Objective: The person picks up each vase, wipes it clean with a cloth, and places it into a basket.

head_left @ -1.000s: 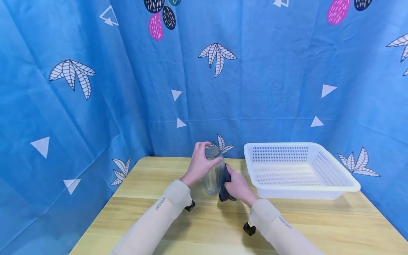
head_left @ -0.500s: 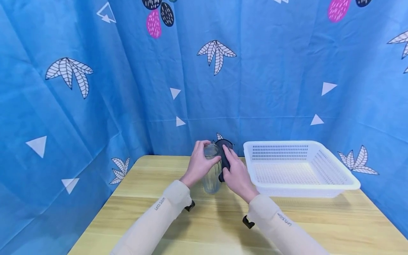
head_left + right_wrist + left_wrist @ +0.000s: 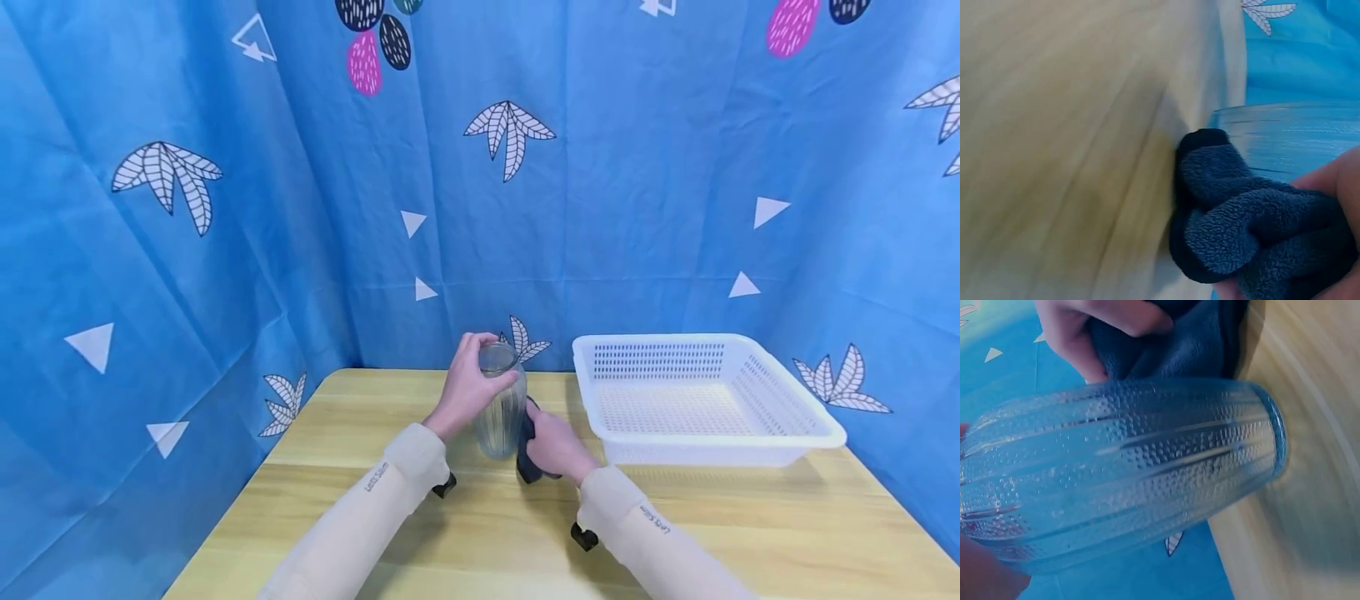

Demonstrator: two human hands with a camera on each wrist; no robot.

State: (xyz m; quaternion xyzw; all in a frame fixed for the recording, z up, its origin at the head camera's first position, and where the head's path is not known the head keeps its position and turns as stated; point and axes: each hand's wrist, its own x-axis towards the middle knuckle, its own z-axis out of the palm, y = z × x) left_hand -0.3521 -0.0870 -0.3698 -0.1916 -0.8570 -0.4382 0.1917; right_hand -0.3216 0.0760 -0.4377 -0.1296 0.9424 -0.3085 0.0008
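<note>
A clear ribbed glass vase [image 3: 501, 417] stands upright on the wooden table, its textured side filling much of the left wrist view. My left hand [image 3: 471, 385] grips it near the rim, thumb on the near side and fingers round the far side. In my right hand [image 3: 558, 446] is a bunched dark grey cloth [image 3: 1241, 219], fuzzy on the face seen in the right wrist view and edged in black. The cloth lies against the vase's right side, low down, and partly hides under my fingers.
To the right stands a white perforated plastic basket [image 3: 712, 442] on the table [image 3: 480, 533]. A blue patterned curtain [image 3: 637, 208] hangs close behind the table and along its left side.
My right hand and the cloth went up along the vase's right side to near its rim, then came back down low. The left hand keeps its grip and the vase stays in place.
</note>
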